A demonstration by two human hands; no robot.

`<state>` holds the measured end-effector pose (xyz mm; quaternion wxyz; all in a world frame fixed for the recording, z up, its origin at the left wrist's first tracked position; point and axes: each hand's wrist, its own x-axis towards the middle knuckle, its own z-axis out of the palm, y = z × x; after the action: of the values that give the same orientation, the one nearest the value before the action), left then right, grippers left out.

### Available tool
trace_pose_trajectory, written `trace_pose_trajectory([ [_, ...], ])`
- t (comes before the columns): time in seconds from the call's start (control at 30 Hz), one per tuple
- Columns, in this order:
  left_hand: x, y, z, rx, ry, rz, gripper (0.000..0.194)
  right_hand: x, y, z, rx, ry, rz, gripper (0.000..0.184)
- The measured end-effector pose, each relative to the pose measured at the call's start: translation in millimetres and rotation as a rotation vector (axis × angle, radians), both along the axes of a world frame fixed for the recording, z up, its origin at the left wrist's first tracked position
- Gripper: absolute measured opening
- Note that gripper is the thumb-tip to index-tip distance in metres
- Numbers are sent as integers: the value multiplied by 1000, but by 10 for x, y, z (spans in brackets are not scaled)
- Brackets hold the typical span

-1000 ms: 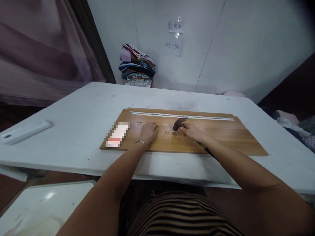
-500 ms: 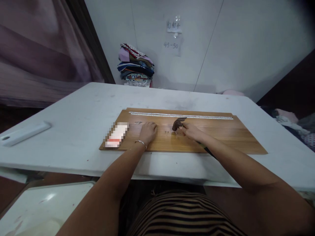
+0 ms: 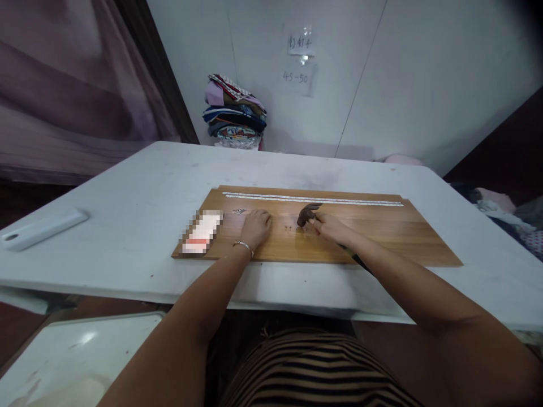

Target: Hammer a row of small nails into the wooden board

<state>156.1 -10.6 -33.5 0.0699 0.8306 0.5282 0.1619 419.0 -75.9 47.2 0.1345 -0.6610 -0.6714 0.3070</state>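
A claw hammer [image 3: 306, 216] with a dark metal head is gripped in my right hand [image 3: 328, 227], close up near the head. Its dark and green handle shows below my wrist. The hammer's face is low over the wooden board [image 3: 394, 234], beside several small nails [image 3: 288, 228] standing in it; whether it touches one I cannot tell. My left hand [image 3: 255, 225], with a bracelet at the wrist, lies palm down on the board left of those nails, holding nothing visible. Several loose nails [image 3: 238, 211] lie just beyond it to the left.
The board rests on a white table [image 3: 127, 215]. Two pale measuring strips [image 3: 314, 199] run along its far side. A blurred-out phone-like object [image 3: 202, 232] lies on its left end. A white long-handled object [image 3: 44, 228] sits far left. Folded clothes [image 3: 235, 113] are stacked by the wall.
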Motion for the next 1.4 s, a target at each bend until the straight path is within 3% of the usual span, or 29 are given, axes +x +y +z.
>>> trace_pose_trajectory([
  [0.63,2,17,-32,2,3,6,27,-12,-3,-14,-28,40,-48,25],
  [1.0,19,4,-3,-1,-4,14,26,-81,-33,72,-42,2,-35,20],
  [1.27,1,9,-6,14,15,-5,25,-8,-23,36,-32,49,-36,30],
  [1.4,-5,13,-23,25,9,-15,27,-15,-13,9,-24,6,-26,26],
])
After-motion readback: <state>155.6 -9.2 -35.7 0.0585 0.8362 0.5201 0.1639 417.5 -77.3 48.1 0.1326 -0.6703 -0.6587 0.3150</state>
